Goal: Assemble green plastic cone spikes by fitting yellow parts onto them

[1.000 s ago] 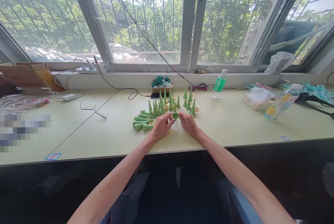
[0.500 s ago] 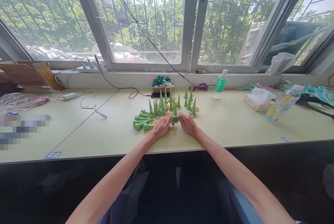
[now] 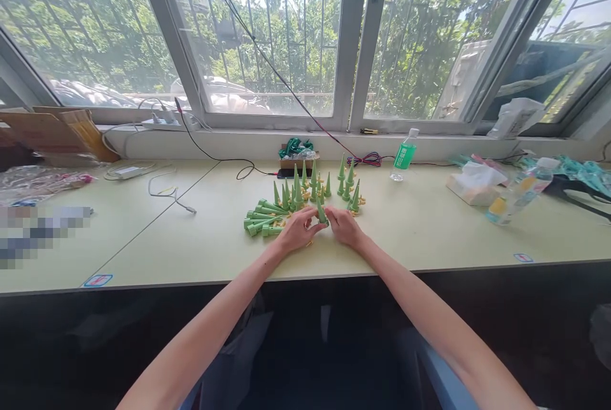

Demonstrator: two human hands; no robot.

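Note:
Between my two hands, just above the table, is a green plastic watering spike (image 3: pixel 321 212), tapered and slightly tilted, its tip pointing up and away. The fingers of my left hand (image 3: pixel 299 230) are closed on its left side, the thumb near its wide end. My right hand (image 3: pixel 342 225) grips it from the right with bent fingers, partly hidden. Several green spikes lie in a fan (image 3: pixel 262 219) left of my left hand. More stand upright (image 3: pixel 297 192) behind my hands, with small yellow valve pieces among them. Another upright group (image 3: pixel 354 197) is beyond my right hand.
A small box of green material (image 3: pixel 296 158) and a black phone (image 3: pixel 289 174) sit behind the spikes. To the right stand a green-labelled bottle (image 3: pixel 404 155), a tissue box (image 3: pixel 472 190) and a tilted bottle (image 3: pixel 520 193). A white cable (image 3: pixel 174 197) lies left.
The spike between my hands has turned: its round open end faced me before, and now its side shows. My left thumb has shifted toward its wide end.

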